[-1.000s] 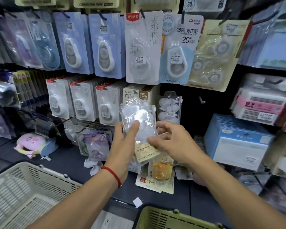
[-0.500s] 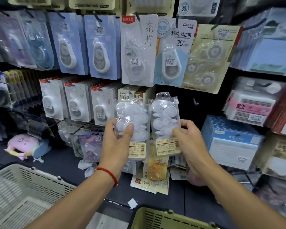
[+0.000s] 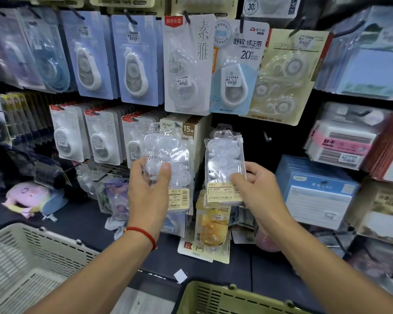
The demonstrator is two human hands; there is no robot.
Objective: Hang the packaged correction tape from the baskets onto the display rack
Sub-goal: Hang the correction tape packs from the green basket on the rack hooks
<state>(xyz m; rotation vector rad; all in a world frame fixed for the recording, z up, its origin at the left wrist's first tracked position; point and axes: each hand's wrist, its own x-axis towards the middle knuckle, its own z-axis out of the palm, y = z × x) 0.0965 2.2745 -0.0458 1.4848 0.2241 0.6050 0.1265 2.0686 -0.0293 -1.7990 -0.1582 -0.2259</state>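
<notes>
Correction-tape multipacks in clear bags are in both hands, held up in front of the display rack (image 3: 236, 137), and everything about the coming move depends on how each bag's top hole sits relative to the bare hook (image 3: 267, 137) jutting from the dark gap in the rack's lower row. Left of that hook, well apart from it, the left hand (image 3: 149, 189) has thumb and fingers curled round the left multipack (image 3: 170, 164), which stands upright with its long axis vertical, barcode label at the bottom, in front of the 15M card stack (image 3: 186, 130). Nearer the hook, the right hand (image 3: 256, 189) pinches the lower edge of the right multipack (image 3: 224, 164), also upright, its header tab topmost and sitting just left of the hook at about the same height. By my reading the right hand is the nearer one, so its pack looks the likelier to go on first, with a short shift rightward and a push of the tab hole over the hook tip; whether the hole is lined up cannot be told through the glare on the plastic. Below the hook, at the frame's bottom edge, the white basket (image 3: 21, 257) lies to the left and the green basket (image 3: 213, 295) more directly underneath.
</notes>
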